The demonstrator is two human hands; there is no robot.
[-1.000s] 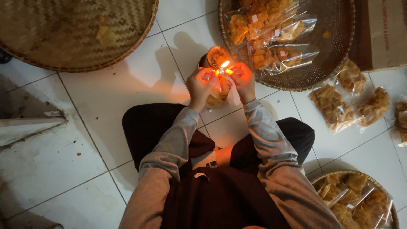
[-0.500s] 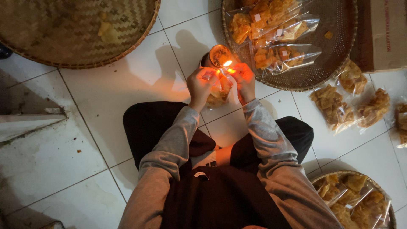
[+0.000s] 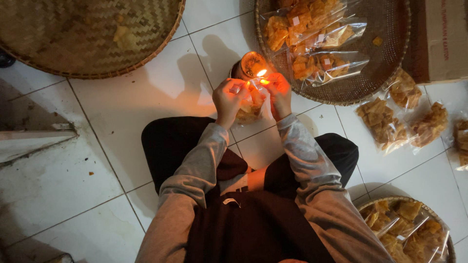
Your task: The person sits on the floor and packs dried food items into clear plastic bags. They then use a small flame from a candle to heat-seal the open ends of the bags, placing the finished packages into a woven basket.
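Note:
I sit cross-legged on a white tiled floor. My left hand (image 3: 227,99) and my right hand (image 3: 280,94) pinch the top edge of a small clear plastic bag of orange-brown chips (image 3: 249,110), one hand at each side. The bag's rim is held against a small flame (image 3: 262,73) burning on a lit candle in a small round holder (image 3: 252,64) just beyond my fingers. The bag's lower part hangs between my hands, partly hidden by them.
A round woven tray (image 3: 385,53) at the upper right holds several filled chip bags. More bags (image 3: 385,124) lie on the floor to the right. A second woven tray (image 3: 78,34) sits upper left, a basket of chips (image 3: 414,229) lower right, a cardboard box (image 3: 446,39) far right.
The hands stay at the flame with the bag; the bag's edge has shifted slightly along the flame. Nothing else has moved.

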